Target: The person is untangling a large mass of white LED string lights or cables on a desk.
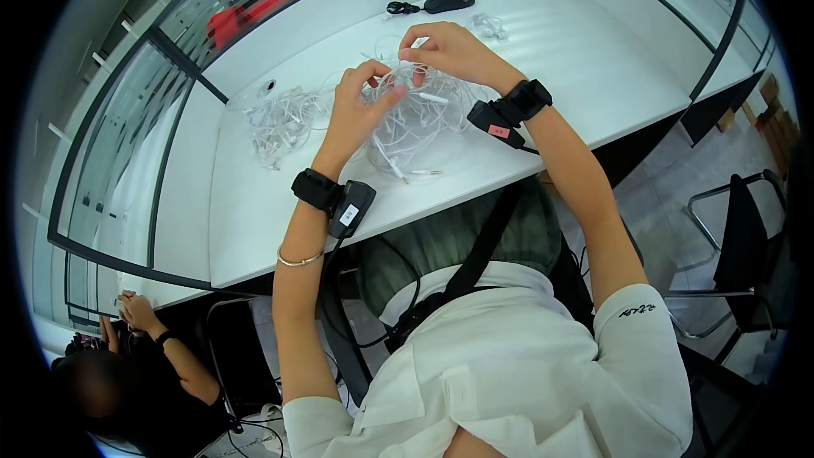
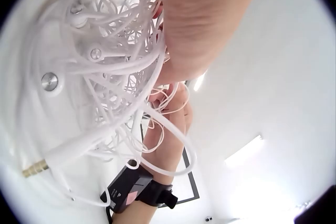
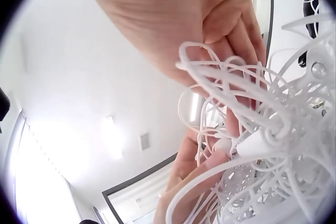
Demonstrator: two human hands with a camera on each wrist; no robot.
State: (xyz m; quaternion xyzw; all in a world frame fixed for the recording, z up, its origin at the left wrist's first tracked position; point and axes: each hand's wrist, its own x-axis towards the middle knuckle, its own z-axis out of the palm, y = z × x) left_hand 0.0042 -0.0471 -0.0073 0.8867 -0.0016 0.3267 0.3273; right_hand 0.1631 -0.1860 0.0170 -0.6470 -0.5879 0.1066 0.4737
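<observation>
Left hand has thumb and fingers bent round white earphone cables and right hand pinches into them too; I see them tangled on the near side of the black mouse. Watching remotely, I'd let the hold go slack and ease single cables away from the mouse, one at a time, since a hard tug would probably tighten everything.

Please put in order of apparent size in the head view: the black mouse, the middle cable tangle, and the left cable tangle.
1. Middle cable tangle, even with its top partly covered
2. Left cable tangle
3. Black mouse, clearly smallest
</observation>
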